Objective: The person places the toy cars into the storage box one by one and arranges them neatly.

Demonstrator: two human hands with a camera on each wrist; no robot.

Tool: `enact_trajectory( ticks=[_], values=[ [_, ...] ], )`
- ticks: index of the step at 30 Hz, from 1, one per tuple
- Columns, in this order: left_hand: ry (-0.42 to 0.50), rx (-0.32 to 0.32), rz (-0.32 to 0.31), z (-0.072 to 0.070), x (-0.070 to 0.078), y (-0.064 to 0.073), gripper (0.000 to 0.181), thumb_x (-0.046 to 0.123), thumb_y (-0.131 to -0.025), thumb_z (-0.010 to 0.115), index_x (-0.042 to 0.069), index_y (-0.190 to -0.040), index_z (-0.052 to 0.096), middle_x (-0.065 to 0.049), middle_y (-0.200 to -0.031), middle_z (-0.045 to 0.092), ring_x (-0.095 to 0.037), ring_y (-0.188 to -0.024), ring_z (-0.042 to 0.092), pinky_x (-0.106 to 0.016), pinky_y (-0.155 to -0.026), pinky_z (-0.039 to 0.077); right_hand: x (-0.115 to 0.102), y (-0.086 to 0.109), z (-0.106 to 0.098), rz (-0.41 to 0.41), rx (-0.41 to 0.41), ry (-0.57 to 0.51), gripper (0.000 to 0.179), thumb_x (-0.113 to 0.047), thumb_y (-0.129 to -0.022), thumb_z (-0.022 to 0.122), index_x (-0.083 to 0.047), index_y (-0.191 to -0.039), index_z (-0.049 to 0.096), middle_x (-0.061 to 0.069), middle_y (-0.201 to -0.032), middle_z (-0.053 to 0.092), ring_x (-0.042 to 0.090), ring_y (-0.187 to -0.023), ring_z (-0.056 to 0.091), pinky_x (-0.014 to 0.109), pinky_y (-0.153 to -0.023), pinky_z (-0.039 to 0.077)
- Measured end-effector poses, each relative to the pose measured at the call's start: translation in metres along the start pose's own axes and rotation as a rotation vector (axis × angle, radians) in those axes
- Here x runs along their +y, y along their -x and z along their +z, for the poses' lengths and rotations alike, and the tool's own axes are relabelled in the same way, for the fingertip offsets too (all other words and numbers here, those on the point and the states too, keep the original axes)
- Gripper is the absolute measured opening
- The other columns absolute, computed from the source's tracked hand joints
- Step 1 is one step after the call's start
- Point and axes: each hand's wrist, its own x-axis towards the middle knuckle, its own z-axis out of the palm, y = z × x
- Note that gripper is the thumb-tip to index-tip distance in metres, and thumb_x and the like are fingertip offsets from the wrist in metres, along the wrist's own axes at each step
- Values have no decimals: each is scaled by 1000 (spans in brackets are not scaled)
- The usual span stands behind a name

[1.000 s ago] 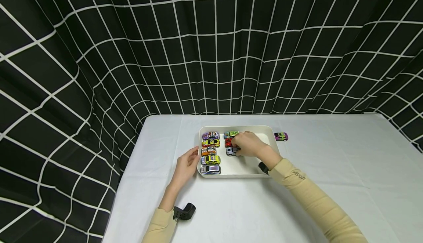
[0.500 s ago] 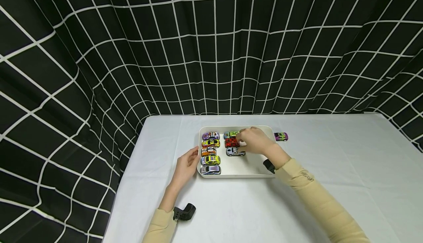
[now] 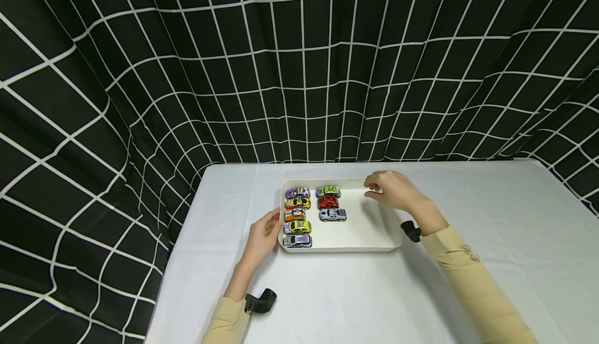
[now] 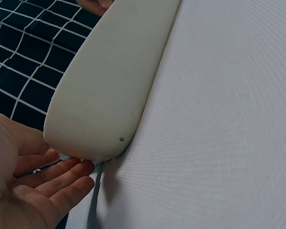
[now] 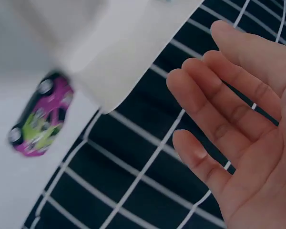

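My left hand (image 3: 263,232) rests its nearly straight fingers against the left end of a white tray (image 3: 365,232); the left wrist view shows them at its corner. Above the tray's right end, my right hand (image 3: 395,190) holds nothing, fingers spread and slightly bent. Inside the tray, a column of several toy cars runs along the left: purple (image 3: 297,193), yellow, orange (image 3: 295,214), yellow-green, silver (image 3: 297,240). A second column has a green car (image 3: 328,191), a red car (image 3: 327,202) and a grey toy pickup (image 3: 333,215). The right wrist view shows a purple-and-green toy car (image 5: 43,117) outside the tray.
A white cloth (image 3: 346,292) covers the table. Behind and to the left hangs a black curtain (image 3: 323,74) with a white grid. The purple-and-green car is hidden behind the right hand in the head view.
My right hand has left the grey pickup and moved right, to above the tray's right end. The pickup stays in the second column. My left hand has not visibly moved.
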Motion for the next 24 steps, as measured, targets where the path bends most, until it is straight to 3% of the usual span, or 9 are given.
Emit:
enact_trajectory(
  ticks=[7, 15, 24],
  values=[
    [11, -3, -6, 0, 3, 1, 37, -2, -92, 53, -13, -126, 47, -28, -113, 58, -35, -102, 60, -32, -92, 50, 24, 19, 0, 89, 28, -58, 15, -9, -80, 71, 0, -92, 68, 3, -79, 63, 19, -74, 59, 35, -64, 53],
    [8, -15, 5, -5, 38, 10, 35, -7, -90, 50, -20, -123, 45, -35, -111, 55, -43, -101, 58, -39, -91, 50, 49, 35, 8, 150, 70, -78, 14, -4, -79, 70, 1, -91, 69, 7, -82, 63, 22, -76, 59, 39, -64, 53],
    [10, -15, 2, -5, 40, 10, 35, -7, -91, 50, -19, -123, 45, -35, -112, 55, -43, -102, 57, -39, -92, 49, 64, 43, 17, 187, 100, -73, 21, 0, -77, 69, 4, -98, 66, 16, -95, 63, 34, -88, 60, 51, -76, 51]
  ],
)
